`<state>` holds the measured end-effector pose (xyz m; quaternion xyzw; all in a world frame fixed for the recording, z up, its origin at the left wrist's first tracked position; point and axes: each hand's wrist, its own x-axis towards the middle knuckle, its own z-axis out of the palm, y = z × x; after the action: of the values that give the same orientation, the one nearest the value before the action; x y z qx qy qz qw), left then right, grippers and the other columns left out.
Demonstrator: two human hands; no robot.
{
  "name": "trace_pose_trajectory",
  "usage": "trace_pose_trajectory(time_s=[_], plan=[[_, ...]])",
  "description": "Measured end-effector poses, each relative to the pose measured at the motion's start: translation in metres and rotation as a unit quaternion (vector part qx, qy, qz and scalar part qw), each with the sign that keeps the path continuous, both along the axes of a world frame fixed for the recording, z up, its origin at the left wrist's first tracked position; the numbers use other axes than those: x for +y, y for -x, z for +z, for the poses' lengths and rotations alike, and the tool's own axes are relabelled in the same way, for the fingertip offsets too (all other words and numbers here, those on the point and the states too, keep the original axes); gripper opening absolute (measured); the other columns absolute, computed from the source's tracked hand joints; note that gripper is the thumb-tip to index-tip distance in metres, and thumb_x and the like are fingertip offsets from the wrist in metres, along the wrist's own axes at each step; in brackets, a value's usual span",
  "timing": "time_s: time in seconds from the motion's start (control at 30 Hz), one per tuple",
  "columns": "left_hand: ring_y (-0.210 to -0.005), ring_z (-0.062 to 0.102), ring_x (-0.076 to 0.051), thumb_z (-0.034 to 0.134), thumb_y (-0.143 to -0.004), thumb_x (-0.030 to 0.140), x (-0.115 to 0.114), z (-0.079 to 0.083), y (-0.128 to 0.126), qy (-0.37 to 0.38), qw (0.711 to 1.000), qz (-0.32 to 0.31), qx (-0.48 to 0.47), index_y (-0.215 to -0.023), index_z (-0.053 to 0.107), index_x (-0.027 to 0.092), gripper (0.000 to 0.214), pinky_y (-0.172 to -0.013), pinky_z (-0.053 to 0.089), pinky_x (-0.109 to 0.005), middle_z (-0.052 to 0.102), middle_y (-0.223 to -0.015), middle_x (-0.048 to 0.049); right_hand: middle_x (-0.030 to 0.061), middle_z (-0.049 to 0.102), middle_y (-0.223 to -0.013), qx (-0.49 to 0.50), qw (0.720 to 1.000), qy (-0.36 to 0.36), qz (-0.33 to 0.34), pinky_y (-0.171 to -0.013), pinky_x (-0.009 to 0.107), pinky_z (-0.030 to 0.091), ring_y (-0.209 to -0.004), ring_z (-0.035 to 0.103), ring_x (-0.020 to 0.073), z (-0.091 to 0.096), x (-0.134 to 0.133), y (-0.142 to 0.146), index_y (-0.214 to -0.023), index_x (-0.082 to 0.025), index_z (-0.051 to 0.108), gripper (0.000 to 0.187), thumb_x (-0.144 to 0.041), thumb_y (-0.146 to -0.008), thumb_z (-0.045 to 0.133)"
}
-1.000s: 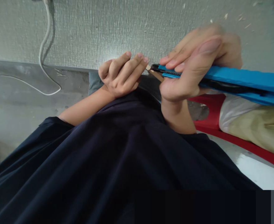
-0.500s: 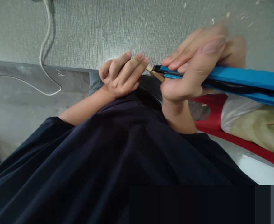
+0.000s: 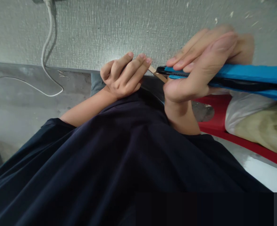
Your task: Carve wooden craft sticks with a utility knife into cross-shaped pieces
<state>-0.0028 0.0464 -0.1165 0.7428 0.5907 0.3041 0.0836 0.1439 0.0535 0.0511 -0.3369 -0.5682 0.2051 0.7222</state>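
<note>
My left hand (image 3: 124, 75) is curled shut around a thin wooden stick (image 3: 157, 74); only its short pale end shows past my fingertips. My right hand (image 3: 199, 69) is wrapped round a blue utility knife (image 3: 246, 80), thumb lying along its side. The knife's dark front end meets the stick's exposed end between my two hands. Both hands hover above my dark blue shirt (image 3: 119, 157), close to my chest.
A white cable (image 3: 45, 56) hangs down the textured grey surface (image 3: 105, 28) and loops at the left. A red plastic stool (image 3: 218, 119) stands at the right with a pale plastic bag (image 3: 258, 122) on it. Small wood shavings (image 3: 231, 14) speckle the surface at upper right.
My right hand and the knife have slid a little to the right along the stick, showing slightly more of the stick's end. My left hand has stayed put.
</note>
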Motion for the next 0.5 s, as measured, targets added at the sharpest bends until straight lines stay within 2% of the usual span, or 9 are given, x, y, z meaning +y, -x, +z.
trace_pose_trajectory(time_s=[0.1,0.17,0.23,0.27,0.33,0.4,0.5], plan=[[-0.156,0.067,-0.039,0.034,-0.113,0.079,0.0,0.0,0.001,-0.004,1.0,-0.001,0.013,-0.151,0.071,0.031,0.072,-0.114,0.061,-0.067,0.079,-0.149,-0.0033,-0.0056,0.046,-0.061,0.078,0.996,-0.031,0.006,-0.056,0.02,0.048,-0.051,0.055,0.0038,0.002,0.003,0.007,-0.068,-0.025,0.052,0.051,-0.007,-0.113,0.036],[-0.156,0.068,-0.038,0.032,-0.111,0.083,-0.001,0.001,0.003,-0.002,1.0,0.006,0.005,-0.149,0.072,0.034,0.074,-0.115,0.061,-0.067,0.08,-0.148,-0.0021,-0.0067,0.045,-0.06,0.145,0.989,-0.032,0.002,-0.059,0.015,0.049,-0.051,0.055,0.0,0.005,0.001,0.008,-0.07,-0.024,0.057,0.061,-0.004,-0.115,0.021],[-0.156,0.068,-0.041,0.031,-0.109,0.088,-0.002,0.003,0.004,0.004,1.0,0.009,-0.009,-0.147,0.074,0.034,0.079,-0.116,0.06,-0.068,0.081,-0.146,-0.0024,-0.008,0.049,-0.063,0.182,0.982,0.044,-0.001,-0.064,0.013,0.053,-0.058,0.065,-0.0022,0.009,-0.005,0.005,-0.072,-0.023,0.059,0.07,-0.017,-0.122,0.012],[-0.156,0.068,-0.042,0.03,-0.107,0.091,-0.002,0.003,0.004,0.008,1.0,0.01,-0.016,-0.146,0.075,0.033,0.083,-0.116,0.059,-0.07,0.081,-0.145,-0.0033,-0.0084,0.055,-0.068,0.187,0.977,0.103,0.008,-0.065,0.015,0.054,-0.066,0.075,-0.0004,0.011,-0.008,0.003,-0.073,-0.023,0.06,0.072,-0.029,-0.124,0.01],[-0.154,0.068,-0.046,0.031,-0.103,0.098,-0.002,0.003,0.005,0.014,0.999,0.014,-0.028,-0.146,0.075,0.031,0.09,-0.115,0.058,-0.072,0.081,-0.144,-0.0052,-0.0076,0.07,-0.081,0.199,0.956,0.215,0.032,-0.062,0.019,0.056,-0.092,0.088,0.0101,0.014,-0.016,-0.003,-0.076,-0.023,0.063,0.077,-0.052,-0.122,0.009],[-0.154,0.068,-0.047,0.036,-0.101,0.101,-0.002,0.002,0.007,0.015,0.999,0.022,-0.038,-0.146,0.074,0.031,0.092,-0.117,0.055,-0.073,0.081,-0.143,-0.0065,-0.0065,0.079,-0.094,0.222,0.935,0.273,0.046,-0.061,0.02,0.057,-0.111,0.088,0.0182,0.016,-0.02,-0.01,-0.078,-0.023,0.067,0.084,-0.064,-0.119,0.005],[-0.153,0.068,-0.046,0.041,-0.098,0.103,-0.001,-0.004,0.009,-0.001,0.998,0.029,-0.048,-0.146,0.071,0.032,0.09,-0.121,0.05,-0.075,0.081,-0.139,-0.0071,-0.0075,0.083,-0.1,0.235,0.926,0.291,0.046,-0.065,0.02,0.06,-0.122,0.086,0.0195,0.018,-0.019,-0.019,-0.078,-0.023,0.071,0.09,-0.066,-0.117,0.001]])
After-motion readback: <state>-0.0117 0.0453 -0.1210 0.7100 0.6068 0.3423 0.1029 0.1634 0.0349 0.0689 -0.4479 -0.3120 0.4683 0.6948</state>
